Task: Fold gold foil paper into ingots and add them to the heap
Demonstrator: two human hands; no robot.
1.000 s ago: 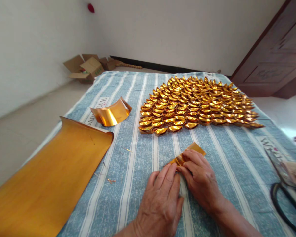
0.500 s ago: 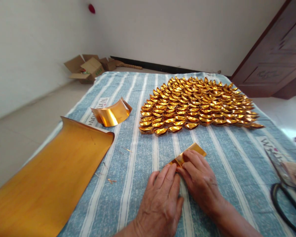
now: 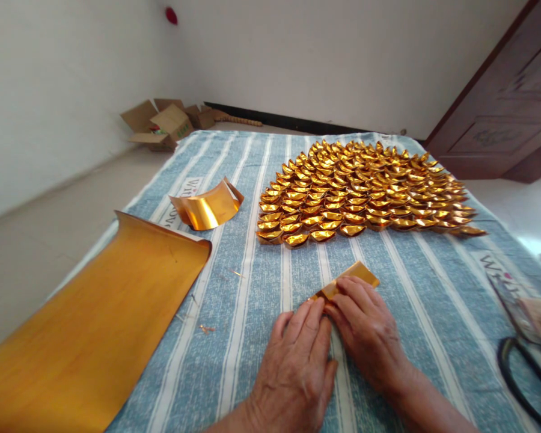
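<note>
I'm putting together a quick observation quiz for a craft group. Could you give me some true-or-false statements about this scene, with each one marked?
1. Both the left hand and the right hand have fingers on the small gold strip. True.
2. The curved gold piece lies just beyond the large gold sheet. True.
3. The scissors lie on top of the large gold sheet. False: the scissors are on the person's right, at the picture's right edge.
4. The gold boat shapes are grouped closely together beyond the hands. True.
5. The cloth is plain red. False: the cloth is blue with white stripes.
</note>
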